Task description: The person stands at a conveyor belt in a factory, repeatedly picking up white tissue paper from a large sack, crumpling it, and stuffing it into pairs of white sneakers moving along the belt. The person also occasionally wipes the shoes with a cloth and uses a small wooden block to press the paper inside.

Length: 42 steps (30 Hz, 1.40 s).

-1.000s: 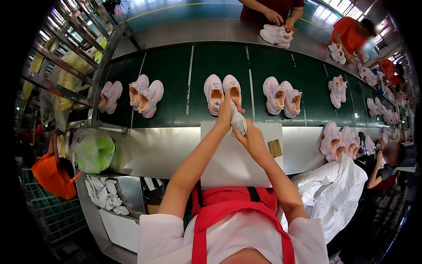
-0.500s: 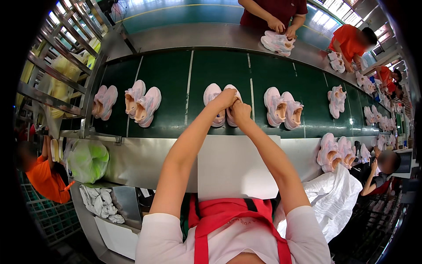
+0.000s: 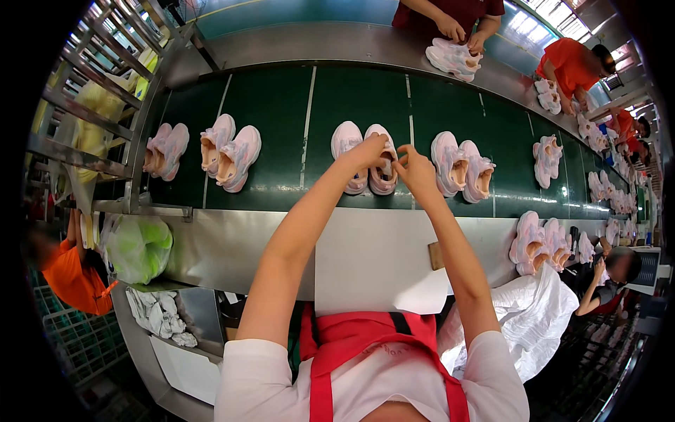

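Note:
A pair of pale pink-and-white sneakers stands in front of me on a green conveyor belt [image 3: 281,91]. My left hand [image 3: 370,151] is closed at the tongue and lace area of the right sneaker [image 3: 382,186] of this pair, covering part of its upper. The left sneaker [image 3: 345,135] is beside it, partly hidden by my left wrist. Just right of the right sneaker's opening is my right hand [image 3: 416,170], thumb and fingers apart and holding nothing. It lies close to the neighbouring pair's left sneaker [image 3: 444,146].
More sneaker pairs [image 3: 230,155] lie along the belt on both sides. A white board [image 3: 365,260] with a small brown block [image 3: 436,256] is before me. Metal racking [image 3: 91,105] stands at left. Across the belt a person handles a sneaker pair [image 3: 453,59]; other people work nearby.
My right hand has drawn away from my left, to the right, and its fingers have spread. My left hand stays at the right sneaker. The brown block has come into view.

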Available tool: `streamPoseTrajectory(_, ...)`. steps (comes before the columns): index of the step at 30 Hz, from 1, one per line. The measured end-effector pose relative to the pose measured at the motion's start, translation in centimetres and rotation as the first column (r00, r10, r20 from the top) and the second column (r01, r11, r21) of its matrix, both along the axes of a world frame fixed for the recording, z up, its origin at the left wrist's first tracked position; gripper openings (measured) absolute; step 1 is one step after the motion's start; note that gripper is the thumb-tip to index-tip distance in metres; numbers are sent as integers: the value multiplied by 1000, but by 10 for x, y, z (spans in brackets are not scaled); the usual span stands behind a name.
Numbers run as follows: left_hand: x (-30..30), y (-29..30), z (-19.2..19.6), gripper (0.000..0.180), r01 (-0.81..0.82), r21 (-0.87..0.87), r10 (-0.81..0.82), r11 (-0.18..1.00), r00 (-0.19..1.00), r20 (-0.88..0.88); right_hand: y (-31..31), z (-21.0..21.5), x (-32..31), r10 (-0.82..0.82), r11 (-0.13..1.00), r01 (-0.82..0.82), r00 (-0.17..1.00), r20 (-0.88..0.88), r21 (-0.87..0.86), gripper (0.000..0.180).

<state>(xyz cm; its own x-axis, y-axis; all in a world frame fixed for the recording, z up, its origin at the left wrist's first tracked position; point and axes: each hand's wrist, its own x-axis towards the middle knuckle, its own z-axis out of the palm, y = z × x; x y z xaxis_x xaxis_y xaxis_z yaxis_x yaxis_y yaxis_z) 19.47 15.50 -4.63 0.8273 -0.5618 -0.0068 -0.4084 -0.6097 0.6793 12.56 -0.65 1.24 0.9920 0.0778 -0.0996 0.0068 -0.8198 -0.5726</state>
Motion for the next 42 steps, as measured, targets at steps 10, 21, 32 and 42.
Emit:
streamPoseTrajectory(10,-17,-53,-24,19,-424,61,416,904,903,108,23,-90,40,-123,956,117,992,-5,-270,22)
streamPoseTrajectory(21,-130,3,-11,58,-690,150,686,708,723,87,1,-65,-9,33,958,-38,999,25,283,39)
streamPoseTrajectory(32,-222,17,-3,66,-152,161,116,975,970,212,-57,-39,-244,-81,956,161,949,303,-246,50)
streamPoseTrajectory(42,-241,26,4,55,-295,-61,271,954,754,598,-63,-29,-249,-53,872,166,967,247,-461,50)
